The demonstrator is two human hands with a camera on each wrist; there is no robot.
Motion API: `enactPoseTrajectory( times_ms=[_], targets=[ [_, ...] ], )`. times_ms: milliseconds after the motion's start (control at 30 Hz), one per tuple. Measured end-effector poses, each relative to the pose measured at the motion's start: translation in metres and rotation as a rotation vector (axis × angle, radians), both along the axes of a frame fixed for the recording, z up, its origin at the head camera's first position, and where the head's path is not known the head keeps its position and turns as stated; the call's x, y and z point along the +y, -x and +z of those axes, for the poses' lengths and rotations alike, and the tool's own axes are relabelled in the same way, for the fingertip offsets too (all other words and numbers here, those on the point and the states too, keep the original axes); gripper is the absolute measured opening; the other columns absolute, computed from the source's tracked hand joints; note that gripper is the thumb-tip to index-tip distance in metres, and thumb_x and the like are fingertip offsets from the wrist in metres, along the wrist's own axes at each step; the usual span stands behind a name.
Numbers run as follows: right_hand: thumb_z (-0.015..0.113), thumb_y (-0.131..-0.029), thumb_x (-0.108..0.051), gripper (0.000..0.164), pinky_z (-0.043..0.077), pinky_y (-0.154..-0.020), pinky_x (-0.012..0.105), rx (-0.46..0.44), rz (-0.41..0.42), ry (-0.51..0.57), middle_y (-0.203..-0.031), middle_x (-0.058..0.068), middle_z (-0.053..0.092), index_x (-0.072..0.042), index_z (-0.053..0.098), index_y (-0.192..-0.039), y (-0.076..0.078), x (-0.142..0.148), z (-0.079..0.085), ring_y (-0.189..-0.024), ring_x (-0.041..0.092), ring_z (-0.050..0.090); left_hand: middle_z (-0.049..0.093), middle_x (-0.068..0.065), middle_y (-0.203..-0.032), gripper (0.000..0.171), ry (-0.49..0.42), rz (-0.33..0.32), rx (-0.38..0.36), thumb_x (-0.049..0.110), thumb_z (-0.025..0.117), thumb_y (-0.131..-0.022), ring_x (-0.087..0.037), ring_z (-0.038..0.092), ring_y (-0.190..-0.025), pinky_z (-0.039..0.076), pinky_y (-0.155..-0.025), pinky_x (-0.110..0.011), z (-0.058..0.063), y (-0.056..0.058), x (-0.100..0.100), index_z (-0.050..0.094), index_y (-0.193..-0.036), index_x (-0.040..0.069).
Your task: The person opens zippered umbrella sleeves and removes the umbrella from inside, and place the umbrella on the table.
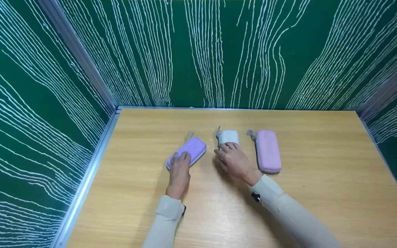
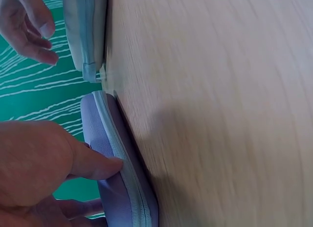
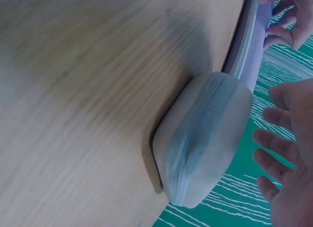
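A purple zip case lies slanted on the table, its zip pull at the far side. My left hand holds it near its closer end; in the left wrist view the thumb presses the side by the zip, with the fingers partly hidden behind the case. To the right lies a pale grey-white zip case, its near part hidden by my right hand. Seen from the right wrist, the fingers of that hand are spread and stand apart from the pale case.
A pink zip case lies to the right of the pale one, close to my right wrist. The wooden table ends at a green back wall with wavy white lines, and similar side walls flank it.
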State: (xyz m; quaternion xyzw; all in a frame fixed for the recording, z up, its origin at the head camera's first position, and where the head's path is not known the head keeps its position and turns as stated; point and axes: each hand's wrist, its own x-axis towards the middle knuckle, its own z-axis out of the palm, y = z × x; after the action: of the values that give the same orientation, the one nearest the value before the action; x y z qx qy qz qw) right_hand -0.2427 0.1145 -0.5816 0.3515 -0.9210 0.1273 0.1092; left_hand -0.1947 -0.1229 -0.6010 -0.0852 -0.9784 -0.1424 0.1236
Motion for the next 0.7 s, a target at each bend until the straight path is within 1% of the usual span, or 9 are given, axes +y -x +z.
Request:
enactPoseTrajectory(
  times_ms=[167,233,300,433,533,600,700],
  targets=[
    [0.071,-0.1,-0.015,0.03,0.047,-0.107,0.056,0.034,0.007,0.013,-0.128,0.017,0.068,-0.003,0.072,-0.128,-0.002,0.0,-0.001,-0.121,0.038,0.061,0.069,-0.016,-0.123,0.047,0.063,-0.035,0.104,-0.02,0.075,-0.081,-0.051,0.064,-0.122,0.055,-0.102,-0.059,-0.004,0.001,-0.003,0.067,-0.123,0.0],
    [0.072,-0.1,-0.015,0.03,0.047,-0.106,0.056,0.04,0.006,0.019,-0.128,0.018,0.068,-0.002,0.072,-0.127,-0.002,0.0,-0.001,-0.121,0.039,0.061,0.07,-0.016,-0.121,0.045,0.083,-0.045,0.134,-0.019,0.075,-0.081,-0.05,0.065,-0.12,0.056,-0.1,-0.059,-0.005,0.001,-0.004,0.067,-0.12,0.0],
    [0.072,-0.1,-0.015,0.03,0.047,-0.107,0.056,0.034,0.002,0.026,-0.129,0.018,0.068,-0.003,0.072,-0.127,-0.003,0.0,-0.001,-0.121,0.039,0.061,0.069,-0.016,-0.122,0.047,0.082,-0.047,0.126,-0.019,0.076,-0.08,-0.051,0.064,-0.121,0.055,-0.102,-0.06,-0.004,0.001,-0.005,0.067,-0.122,0.0],
    [0.072,-0.1,-0.016,0.031,0.047,-0.108,0.057,0.011,0.001,0.02,-0.13,0.018,0.068,-0.003,0.072,-0.128,-0.004,0.0,0.0,-0.122,0.039,0.061,0.068,-0.016,-0.129,0.05,0.071,-0.04,0.051,-0.016,0.077,-0.081,-0.052,0.06,-0.127,0.051,-0.106,-0.062,0.0,0.0,-0.004,0.065,-0.127,0.001],
    [0.071,-0.101,-0.016,0.031,0.047,-0.109,0.057,-0.003,0.0,0.009,-0.132,0.018,0.068,-0.003,0.072,-0.129,-0.005,-0.001,0.001,-0.123,0.039,0.061,0.068,-0.016,-0.13,0.049,0.062,-0.031,0.007,-0.012,0.077,-0.084,-0.05,0.059,-0.129,0.051,-0.105,-0.064,0.004,0.001,-0.002,0.065,-0.129,0.002],
    [0.071,-0.101,-0.017,0.032,0.046,-0.111,0.056,-0.013,-0.003,0.0,-0.134,0.017,0.067,-0.004,0.071,-0.131,-0.004,-0.003,0.002,-0.125,0.038,0.06,0.067,-0.015,-0.131,0.05,0.063,-0.022,-0.005,-0.01,0.077,-0.086,-0.049,0.059,-0.128,0.052,-0.103,-0.064,0.006,0.003,-0.001,0.065,-0.132,0.003],
    [0.071,-0.101,-0.017,0.034,0.045,-0.113,0.056,-0.026,-0.002,0.001,-0.135,0.017,0.066,-0.004,0.071,-0.132,-0.001,-0.006,0.004,-0.127,0.038,0.06,0.067,-0.015,-0.132,0.051,0.099,-0.017,-0.003,-0.009,0.077,-0.087,-0.048,0.06,-0.125,0.055,-0.099,-0.062,0.009,0.007,-0.001,0.065,-0.135,0.005]
  ],
)
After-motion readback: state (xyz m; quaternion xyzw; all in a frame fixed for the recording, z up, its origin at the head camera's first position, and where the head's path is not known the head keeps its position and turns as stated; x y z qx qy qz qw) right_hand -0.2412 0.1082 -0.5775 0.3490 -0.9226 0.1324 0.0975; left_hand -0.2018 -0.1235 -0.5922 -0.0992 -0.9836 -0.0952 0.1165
